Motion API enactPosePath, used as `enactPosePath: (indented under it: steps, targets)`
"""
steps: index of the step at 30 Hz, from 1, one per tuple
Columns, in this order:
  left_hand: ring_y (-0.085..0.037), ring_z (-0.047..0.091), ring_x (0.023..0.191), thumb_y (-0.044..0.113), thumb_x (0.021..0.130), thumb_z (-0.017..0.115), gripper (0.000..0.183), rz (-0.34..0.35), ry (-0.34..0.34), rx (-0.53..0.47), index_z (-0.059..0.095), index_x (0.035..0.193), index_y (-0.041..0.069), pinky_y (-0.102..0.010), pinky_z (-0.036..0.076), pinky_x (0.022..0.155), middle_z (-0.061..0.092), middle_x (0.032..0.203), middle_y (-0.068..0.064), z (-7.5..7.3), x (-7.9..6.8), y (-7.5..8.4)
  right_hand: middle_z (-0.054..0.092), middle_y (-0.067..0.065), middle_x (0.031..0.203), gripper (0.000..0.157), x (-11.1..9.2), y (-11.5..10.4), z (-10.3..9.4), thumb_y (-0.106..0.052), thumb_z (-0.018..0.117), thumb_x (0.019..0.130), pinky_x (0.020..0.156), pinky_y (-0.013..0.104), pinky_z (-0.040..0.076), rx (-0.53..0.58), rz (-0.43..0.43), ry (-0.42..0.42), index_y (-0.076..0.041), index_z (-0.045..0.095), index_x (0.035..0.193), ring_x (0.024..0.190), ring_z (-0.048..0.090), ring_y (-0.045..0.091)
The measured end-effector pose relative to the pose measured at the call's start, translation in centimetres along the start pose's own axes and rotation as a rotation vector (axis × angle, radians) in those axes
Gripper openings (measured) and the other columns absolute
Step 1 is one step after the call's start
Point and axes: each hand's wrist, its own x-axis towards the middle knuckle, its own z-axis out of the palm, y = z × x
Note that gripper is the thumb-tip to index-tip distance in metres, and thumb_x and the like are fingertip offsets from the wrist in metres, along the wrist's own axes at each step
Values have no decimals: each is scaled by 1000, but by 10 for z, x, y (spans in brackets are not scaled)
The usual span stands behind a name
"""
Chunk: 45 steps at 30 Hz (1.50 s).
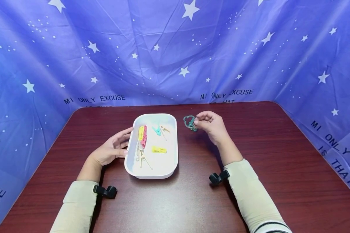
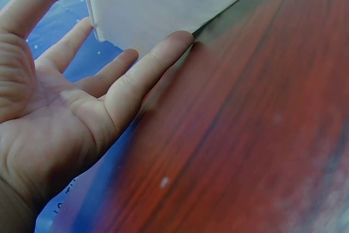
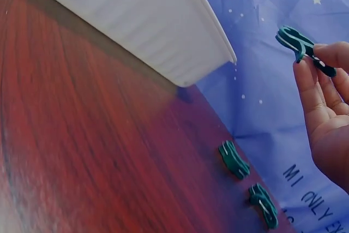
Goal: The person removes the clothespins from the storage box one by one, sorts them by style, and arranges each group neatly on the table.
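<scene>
My right hand (image 1: 211, 127) pinches a green plastic clip (image 3: 294, 41) between thumb and fingertips, up in the air to the right of a white tray (image 1: 164, 170). Beside the tray's left wall is my left hand (image 1: 111, 149), its fingers spread and fairly straight, the tips right at the wall. Inside the tray lie small clothes pegs: a yellow peg (image 1: 159, 149), a teal peg (image 1: 156, 130), red pegs (image 1: 144, 141) by another yellow one, and several beige pegs (image 1: 141, 158). The left wrist view shows the left fingers against the tray's outer side.
Two more green clips (image 3: 234, 160) lie on the dark red wooden table (image 1: 175, 207) near its far edge, hidden in the head view. A blue star-printed cloth (image 1: 163, 81) hangs around the table's back and sides. Each sleeve carries a black strap mount (image 1: 106, 191).
</scene>
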Motion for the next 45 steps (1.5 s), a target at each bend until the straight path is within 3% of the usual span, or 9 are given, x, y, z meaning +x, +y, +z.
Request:
enactPosePath:
  steps: [5, 8, 17, 23, 28, 34, 40, 43, 45]
  targets:
    - [-26, 46, 126, -13, 83, 64, 91, -2, 6, -4, 13, 156, 5, -39, 54, 87, 21, 153, -26, 0, -1, 0, 63, 3, 83, 41, -2, 3, -9, 20, 57, 84, 70, 26, 57, 20, 3, 18, 10, 60, 123, 72, 64, 12]
    - [-27, 45, 126, -13, 83, 65, 91, -5, 10, -10, 13, 156, 5, -40, 54, 87, 18, 153, -27, 0, -1, -1, 61, 2, 83, 46, -3, 5, -15, 18, 56, 86, 72, 25, 56, 19, 3, 21, 13, 52, 131, 73, 65, 12]
    - [-28, 45, 126, -13, 83, 64, 91, -4, 4, -12, 13, 156, 5, -40, 54, 86, 19, 153, -26, 0, -1, -1, 61, 5, 80, 37, -4, 8, -41, 19, 57, 86, 72, 26, 57, 93, -35, 134, 11, 61, 121, 71, 65, 14]
    - [-27, 47, 126, -14, 83, 64, 91, 2, 3, -8, 13, 156, 4, -40, 54, 87, 19, 152, -28, 1, -1, 1, 60, 7, 81, 30, -2, 9, -62, 22, 57, 85, 69, 27, 58, 147, -36, 303, 3, 69, 106, 70, 65, 15]
    - [-27, 47, 126, -15, 84, 62, 88, 5, 1, -7, 16, 156, 6, -40, 53, 88, 25, 151, -23, 1, -2, 1, 60, 9, 79, 25, -1, 12, -72, 23, 60, 82, 65, 27, 58, 143, 9, 436, 4, 68, 96, 66, 66, 15]
    - [-27, 47, 126, -13, 84, 64, 88, 17, -3, -4, 17, 156, 5, -40, 53, 88, 27, 151, -22, 2, -2, 0, 64, 7, 77, 22, 0, 18, -77, 22, 62, 80, 62, 25, 57, 21, 78, 527, 8, 64, 96, 63, 66, 12]
    - [-27, 46, 127, -13, 83, 65, 90, 2, 7, 0, 15, 156, 5, -40, 53, 88, 22, 153, -25, 2, -2, 1, 62, 4, 74, 29, 1, 21, -81, 21, 63, 80, 61, 22, 56, -80, 124, 537, 13, 57, 107, 61, 65, 9]
    - [-27, 46, 127, -11, 83, 66, 92, -13, 18, 1, 14, 156, 6, -40, 53, 88, 18, 153, -27, 2, -2, 2, 61, 3, 75, 30, 2, 24, -83, 18, 64, 82, 63, 21, 56, -194, 134, 528, 12, 56, 110, 62, 64, 8]
    - [-27, 46, 127, -11, 83, 66, 91, -15, 22, 1, 14, 156, 7, -40, 53, 88, 18, 153, -28, 2, -2, 1, 61, 1, 77, 28, 2, 24, -84, 13, 67, 82, 63, 19, 55, -332, 152, 533, 9, 59, 108, 63, 62, 5]
